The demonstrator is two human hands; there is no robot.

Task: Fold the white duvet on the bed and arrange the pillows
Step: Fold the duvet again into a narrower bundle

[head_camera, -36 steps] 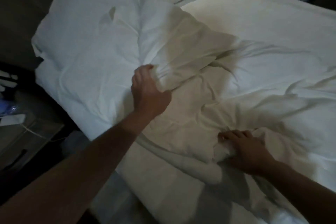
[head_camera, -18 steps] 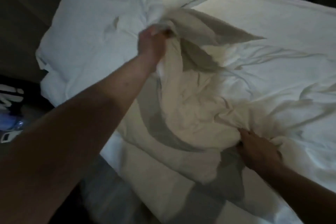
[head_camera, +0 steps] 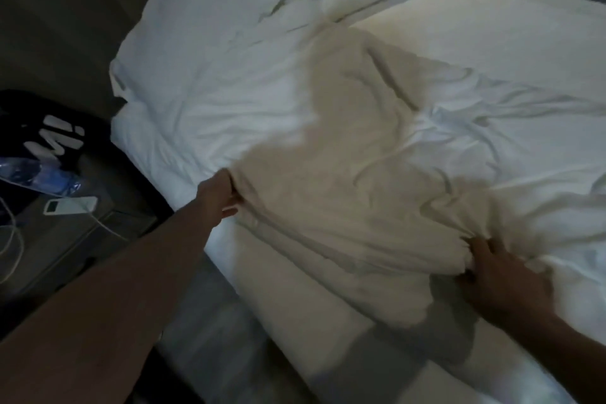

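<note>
The bed [head_camera: 492, 43] carries the rumpled white duvet [head_camera: 344, 174], spread across its near half below two pillows [head_camera: 229, 10] at the head. The left hand [head_camera: 218, 198] pinches the duvet's edge in a closed grip; the right hand [head_camera: 505, 275] clutches a bunched fold near the bed's side.

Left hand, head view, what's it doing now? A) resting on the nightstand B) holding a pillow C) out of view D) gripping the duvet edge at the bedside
D: the left hand is closed on the duvet edge at the near bedside.
</note>
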